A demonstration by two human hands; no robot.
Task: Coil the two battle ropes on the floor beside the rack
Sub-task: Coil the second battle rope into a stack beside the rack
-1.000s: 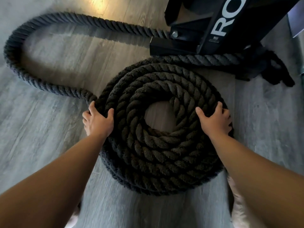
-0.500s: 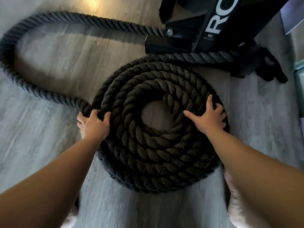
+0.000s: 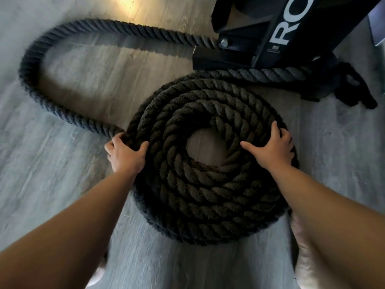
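A thick dark battle rope lies wound into a round coil (image 3: 210, 197) on the grey wood floor in front of me. Its loose tail (image 3: 37, 53) loops out to the far left and runs back toward the black rack (image 3: 268, 36). My left hand (image 3: 125, 155) grips the outer turn at the coil's left edge, where the tail leaves it. My right hand (image 3: 273, 149) rests spread on the top turns at the coil's right side, fingers straight. Another stretch of rope (image 3: 270, 74) runs along the rack's foot behind the coil.
The rack's base and upright stand at the top right, close behind the coil. A black strap or anchor piece (image 3: 354, 90) lies on the floor to the rack's right. Bare floor (image 3: 52, 163) spreads to the left and toward me.
My left hand's fingers have curled round the outer turn. My right hand slid inward over the top turns. The far loop of the tail has drawn in toward the coil.
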